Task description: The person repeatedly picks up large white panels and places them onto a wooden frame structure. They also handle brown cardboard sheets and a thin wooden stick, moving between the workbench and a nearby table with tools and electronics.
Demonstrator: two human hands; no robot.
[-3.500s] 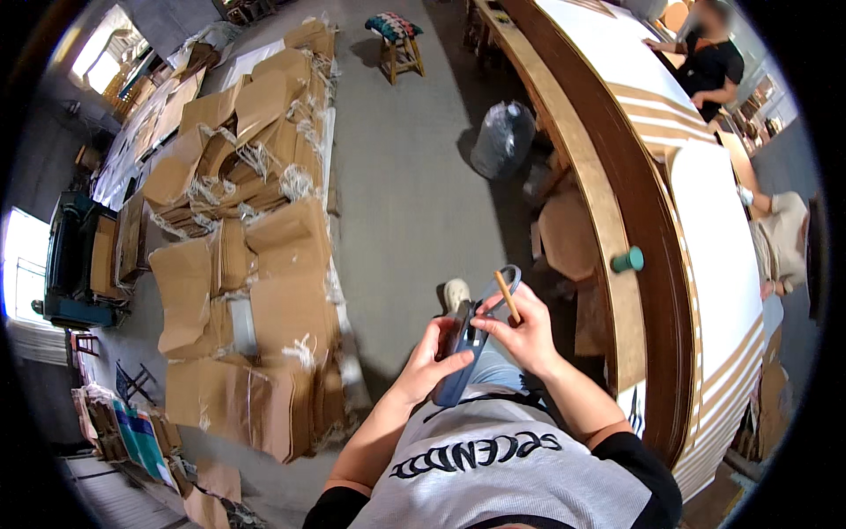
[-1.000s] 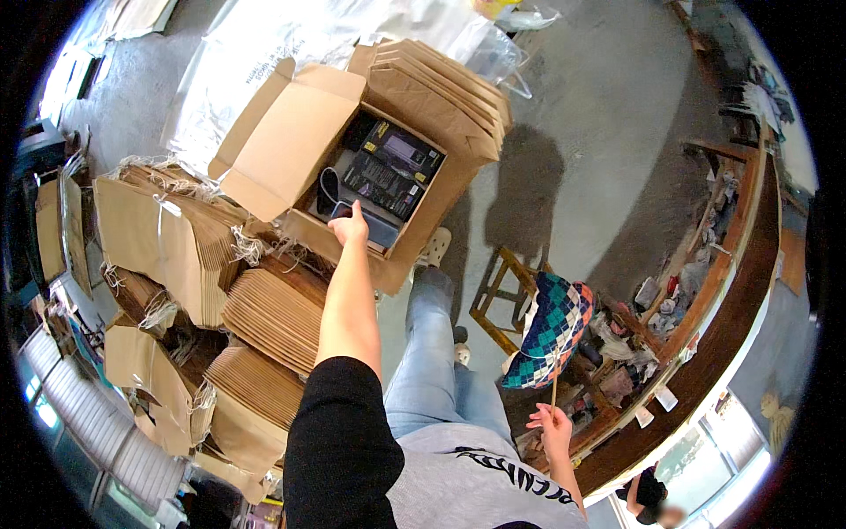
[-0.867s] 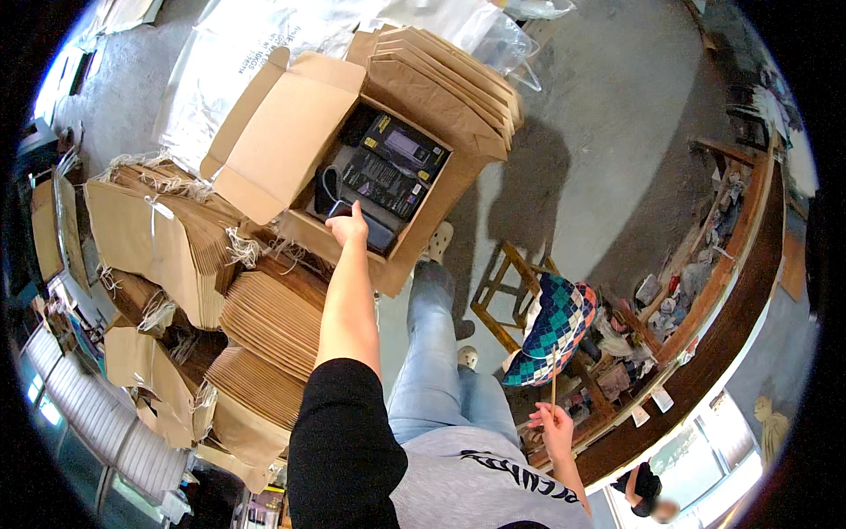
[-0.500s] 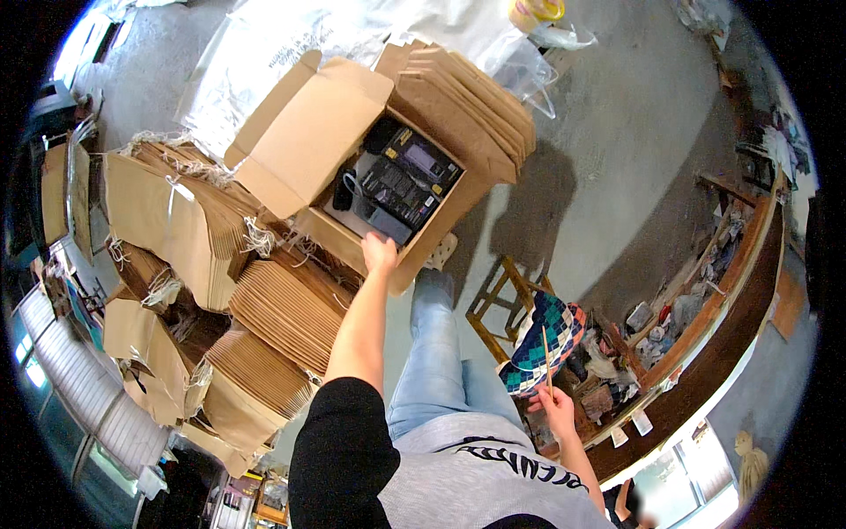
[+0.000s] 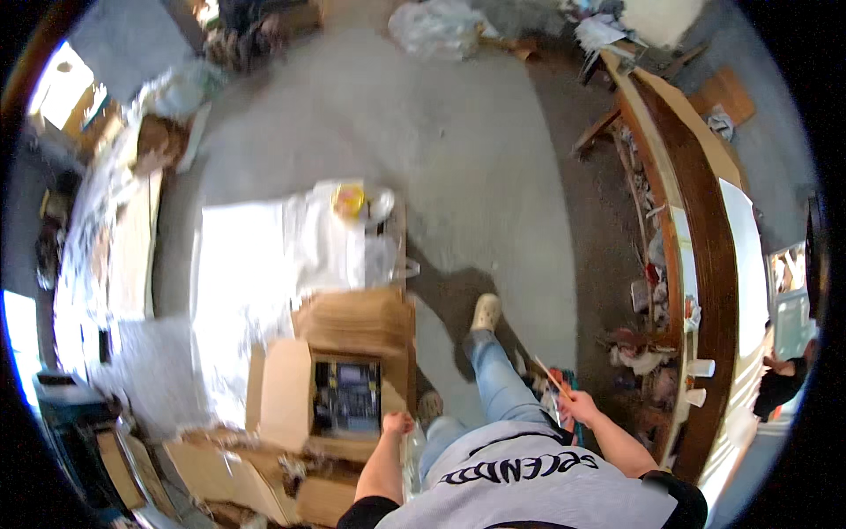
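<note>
1. In the head view, the right hand (image 5: 577, 408), near half past four, grasped a thin wooden stick (image 5: 551, 375); its free end pointed toward 11 o'clock.
2. The left hand (image 5: 397, 424), between 6 and 7 o'clock, had its fingers curled just beside an open cardboard box (image 5: 344, 448) – I could not tell whether it held anything or touched the wall.
3. A swing of the left forearm could have jolted the box, since the two were so near; a careless turn could have snagged the stick's bare tip.
4. The box, at 7 o'clock, held dark packages (image 5: 348, 397); its lid (image 5: 286, 392) lay open toward 9 o'clock.
5. A round yellow thing (image 5: 349, 202) sat near 10 o'clock – perhaps a tub, its contents too blurred to tell.
</note>
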